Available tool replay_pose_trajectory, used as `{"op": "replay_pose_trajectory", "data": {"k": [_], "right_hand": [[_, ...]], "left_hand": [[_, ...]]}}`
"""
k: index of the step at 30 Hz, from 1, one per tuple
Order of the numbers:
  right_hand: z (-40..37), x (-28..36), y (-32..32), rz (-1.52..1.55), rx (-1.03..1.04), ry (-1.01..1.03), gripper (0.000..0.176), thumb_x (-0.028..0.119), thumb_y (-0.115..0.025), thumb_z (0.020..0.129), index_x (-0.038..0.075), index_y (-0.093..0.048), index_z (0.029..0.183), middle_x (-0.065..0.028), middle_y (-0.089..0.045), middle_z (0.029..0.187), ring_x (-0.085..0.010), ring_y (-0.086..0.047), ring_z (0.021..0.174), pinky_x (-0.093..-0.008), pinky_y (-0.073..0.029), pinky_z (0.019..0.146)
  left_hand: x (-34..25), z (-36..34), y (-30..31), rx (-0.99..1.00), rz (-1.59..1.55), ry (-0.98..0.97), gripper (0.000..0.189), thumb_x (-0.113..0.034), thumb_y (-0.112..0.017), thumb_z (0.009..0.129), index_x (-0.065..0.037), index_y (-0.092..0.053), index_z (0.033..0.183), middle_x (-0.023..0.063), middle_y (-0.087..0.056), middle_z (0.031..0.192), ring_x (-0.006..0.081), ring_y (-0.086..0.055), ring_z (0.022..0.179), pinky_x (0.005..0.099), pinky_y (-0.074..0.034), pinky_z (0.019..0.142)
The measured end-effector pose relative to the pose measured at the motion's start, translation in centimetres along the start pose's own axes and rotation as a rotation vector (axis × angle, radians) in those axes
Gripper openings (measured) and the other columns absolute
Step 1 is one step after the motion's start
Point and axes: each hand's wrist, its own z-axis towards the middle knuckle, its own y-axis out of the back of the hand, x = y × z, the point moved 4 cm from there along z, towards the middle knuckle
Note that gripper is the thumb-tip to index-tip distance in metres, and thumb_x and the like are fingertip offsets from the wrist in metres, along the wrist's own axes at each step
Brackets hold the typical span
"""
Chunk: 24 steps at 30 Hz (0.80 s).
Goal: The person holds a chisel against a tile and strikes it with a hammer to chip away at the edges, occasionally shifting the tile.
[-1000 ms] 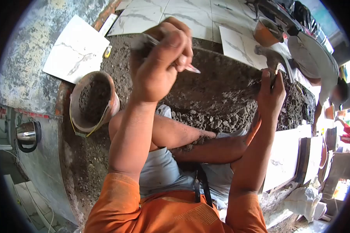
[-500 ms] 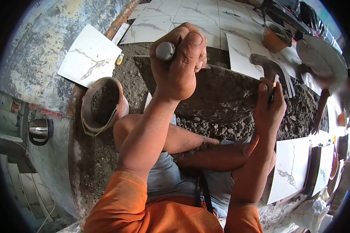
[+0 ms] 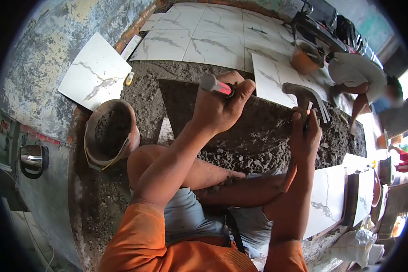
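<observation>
My left hand (image 3: 222,104) is closed round a tool's handle (image 3: 215,85) with a grey rounded end and a red stripe; the tool's working end is hidden. My right hand (image 3: 305,136) grips a claw hammer (image 3: 299,89) just under its head, the orange lower handle running down along my forearm. A small pale piece, too small to name, shows by those fingers. Below both hands lies a dark, flat slab-like surface (image 3: 179,102) with a straight far edge. Crumbly grey mortar or soil (image 3: 254,159) lies in front of my folded legs.
To the left stands a mortar-smeared bucket (image 3: 133,131), near a loose marbled tile (image 3: 95,72) against the wall. Laid tiles (image 3: 217,43) stretch across the back. At the far right a person (image 3: 356,75) bends down near an orange bucket (image 3: 306,59). More tiles (image 3: 326,195) are at right.
My left hand has turned and lowered, tilting the tool so its red-striped handle now shows. My right hand still holds the hammer. The view has shifted slightly, and the other person has changed posture.
</observation>
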Motion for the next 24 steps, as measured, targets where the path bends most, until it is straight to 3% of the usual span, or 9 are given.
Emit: {"op": "replay_pose_trajectory", "data": {"k": [6, 8, 11, 15, 16, 17, 19, 21, 24], "right_hand": [[2.3, 4.6, 4.9, -0.177, 0.145, 0.028, 0.03, 0.029, -0.064, 0.101, 0.001, -0.067, 0.112, -0.008, -0.067, 0.08, -0.0133, -0.063, 0.071, -0.032, -0.05, 0.065], [3.3, 9.6, 6.9, 0.007, 0.163, 0.057, 0.034, 0.031, -0.054, 0.107, 0.0, -0.058, 0.121, -0.0036, -0.065, 0.083, -0.0044, -0.044, 0.051, -0.0219, -0.034, 0.046], [4.3, 16.9, 8.8, 0.124, 0.358, 0.142, 0.045, 0.034, -0.065, 0.102, -0.005, -0.057, 0.121, -0.0029, -0.059, 0.077, -0.0111, -0.049, 0.061, -0.0283, -0.041, 0.058], [3.0, 23.5, 5.9, -0.5, 0.54, 0.816, 0.033, 0.014, -0.082, 0.086, -0.004, -0.066, 0.108, -0.0155, -0.069, 0.093, -0.0281, -0.069, 0.09, -0.0433, -0.053, 0.079], [2.6, 23.9, 6.4, -0.644, 0.627, 0.733, 0.04, 0.024, -0.065, 0.099, -0.004, -0.06, 0.126, -0.02, -0.066, 0.124, -0.0288, -0.065, 0.114, -0.0402, -0.05, 0.098], [2.2, 24.9, 6.6, -0.657, 0.628, 0.739, 0.04, 0.024, -0.065, 0.099, -0.004, -0.06, 0.126, -0.02, -0.066, 0.124, -0.0288, -0.065, 0.114, -0.0402, -0.05, 0.098], [2.8, 25.1, 7.7, -0.352, 0.463, 0.198, 0.037, 0.018, -0.07, 0.094, 0.0, -0.063, 0.125, -0.0205, -0.068, 0.119, -0.0331, -0.067, 0.108, -0.0401, -0.052, 0.094], [3.0, 24.7, 8.0, -0.232, 0.337, 0.136, 0.033, 0.017, -0.069, 0.095, 0.001, -0.064, 0.123, -0.019, -0.07, 0.115, -0.0326, -0.068, 0.106, -0.0404, -0.053, 0.093], [2.5, 26.1, 6.0, -0.791, 0.641, 0.773, 0.037, 0.021, -0.06, 0.1, -0.003, -0.06, 0.129, -0.0128, -0.071, 0.115, -0.0239, -0.068, 0.103, -0.0383, -0.052, 0.089]], "left_hand": [[-0.2, 0.4, -0.6, -0.013, 0.112, -0.06, 0.039, -0.031, -0.07, 0.098, -0.005, -0.058, 0.071, 0.0103, -0.058, 0.063, 0.0313, -0.058, 0.057, 0.0404, -0.043, 0.055], [-0.6, 0.7, -0.7, -0.065, 0.186, -0.121, 0.039, -0.029, -0.071, 0.098, -0.006, -0.057, 0.07, 0.0104, -0.055, 0.058, 0.033, -0.056, 0.052, 0.0399, -0.043, 0.051], [-1.3, 0.5, -0.5, -0.055, 0.202, -0.128, 0.037, -0.028, -0.071, 0.097, -0.007, -0.058, 0.07, 0.0103, -0.058, 0.059, 0.0333, -0.058, 0.053, 0.0411, -0.045, 0.053], [-1.8, -0.6, -0.3, -0.165, 0.31, -0.162, 0.023, -0.03, -0.077, 0.083, -0.014, -0.066, 0.07, 0.006, -0.064, 0.068, 0.0277, -0.065, 0.069, 0.0418, -0.044, 0.071], [-1.2, -0.6, -0.6, -0.082, 0.286, -0.109, 0.02, -0.027, -0.077, 0.078, -0.013, -0.065, 0.07, 0.0059, -0.064, 0.07, 0.0269, -0.066, 0.073, 0.0417, -0.046, 0.073], [-1.1, -0.7, -0.6, -0.093, 0.277, -0.11, 0.02, -0.027, -0.077, 0.078, -0.013, -0.065, 0.07, 0.0059, -0.064, 0.07, 0.0269, -0.066, 0.073, 0.0417, -0.046, 0.073], [-1.3, -0.8, -0.6, -0.028, 0.287, 0.012, 0.021, -0.027, -0.077, 0.078, -0.012, -0.064, 0.069, 0.0068, -0.065, 0.07, 0.0276, -0.066, 0.073, 0.0419, -0.046, 0.074], [-1.5, -1.2, -0.6, -0.054, 0.258, 0.013, 0.024, -0.028, -0.077, 0.078, -0.011, -0.063, 0.068, 0.0077, -0.065, 0.07, 0.0282, -0.065, 0.072, 0.042, -0.046, 0.074], [-1.7, -0.7, -0.4, -0.098, 0.269, -0.088, 0.032, -0.034, -0.078, 0.087, -0.011, -0.066, 0.068, 0.0072, -0.063, 0.065, 0.0296, -0.065, 0.065, 0.0418, -0.045, 0.069]]}}
